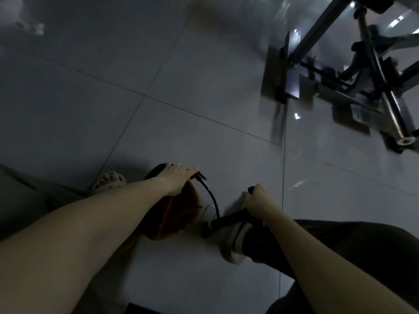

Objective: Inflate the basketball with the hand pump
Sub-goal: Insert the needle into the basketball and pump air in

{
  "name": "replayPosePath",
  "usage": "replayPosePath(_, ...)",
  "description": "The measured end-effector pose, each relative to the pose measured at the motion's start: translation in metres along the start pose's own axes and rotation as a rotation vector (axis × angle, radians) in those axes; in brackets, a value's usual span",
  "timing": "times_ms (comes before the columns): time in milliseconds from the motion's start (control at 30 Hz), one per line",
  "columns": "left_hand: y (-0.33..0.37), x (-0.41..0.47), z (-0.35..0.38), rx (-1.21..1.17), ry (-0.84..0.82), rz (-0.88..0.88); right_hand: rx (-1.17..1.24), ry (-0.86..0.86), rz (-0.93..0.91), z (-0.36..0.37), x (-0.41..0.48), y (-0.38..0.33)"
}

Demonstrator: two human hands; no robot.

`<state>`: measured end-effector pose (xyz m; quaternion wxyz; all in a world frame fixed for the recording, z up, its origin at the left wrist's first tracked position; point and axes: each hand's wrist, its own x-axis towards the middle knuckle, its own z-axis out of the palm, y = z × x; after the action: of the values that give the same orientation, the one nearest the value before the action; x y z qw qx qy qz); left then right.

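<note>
An orange-brown basketball (174, 214) lies on the grey tiled floor between my feet. My left hand (175, 179) rests on top of it with fingers stretched forward, touching the hose end fitting (199, 176) at the ball. A black hose (212, 198) curves from there down to the base of the black hand pump (226, 220), which leans low over the floor. My right hand (257, 201) grips the pump's handle, fingers curled round it. My right foot in a light slipper (233, 243) sits beside the pump's base.
My left foot in a slipper (108, 181) stands left of the ball. A metal frame with bars and flat base plates (340, 87) occupies the upper right floor. A dark object edge (145, 310) shows at the bottom.
</note>
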<state>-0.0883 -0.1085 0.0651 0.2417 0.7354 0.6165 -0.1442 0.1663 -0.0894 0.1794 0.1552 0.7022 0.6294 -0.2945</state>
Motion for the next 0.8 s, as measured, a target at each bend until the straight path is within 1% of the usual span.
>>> replayPosePath(100, 0.007, 0.011, 0.000, 0.016, -0.053, -0.004, -0.024, 0.133, -0.021, -0.009, -0.002, 0.009)
replayPosePath(133, 0.010, 0.016, 0.001, 0.018, -0.075, -0.010, -0.010, 0.150, -0.013, -0.011, -0.002, 0.013)
replayPosePath(267, 0.020, 0.039, 0.000, 0.029, -0.117, -0.035, 0.180, 0.167, 0.081, -0.027, 0.004, 0.032)
replayPosePath(400, 0.023, 0.049, -0.006, 0.002, -0.192, -0.029, 0.264, 0.043, 0.076, -0.036, 0.009, 0.033)
replayPosePath(500, 0.055, 0.044, -0.016, -0.088, -0.077, 0.086, 0.423, 0.001, 0.087, -0.036, 0.013, 0.027)
replayPosePath(567, 0.095, 0.033, -0.031, -0.285, -0.105, 0.181, 0.509, -0.023, 0.110, -0.036, 0.014, 0.019)
replayPosePath(633, 0.132, 0.024, -0.036, -0.577, -0.153, 0.264, 0.540, -0.097, 0.122, -0.036, 0.011, 0.009)
replayPosePath(667, 0.145, 0.017, -0.035, -0.776, -0.174, 0.224, 0.538, -0.136, 0.108, -0.036, 0.008, 0.006)
replayPosePath(700, 0.152, 0.009, -0.033, -0.986, -0.199, 0.144, 0.519, -0.166, 0.101, -0.035, 0.004, 0.002)
replayPosePath(767, 0.151, -0.011, -0.029, -1.229, -0.195, 0.027, 0.443, -0.206, 0.093, -0.034, -0.007, -0.003)
replayPosePath(800, 0.147, -0.019, -0.028, -1.303, -0.213, 0.007, 0.417, -0.233, 0.095, -0.034, -0.013, -0.006)
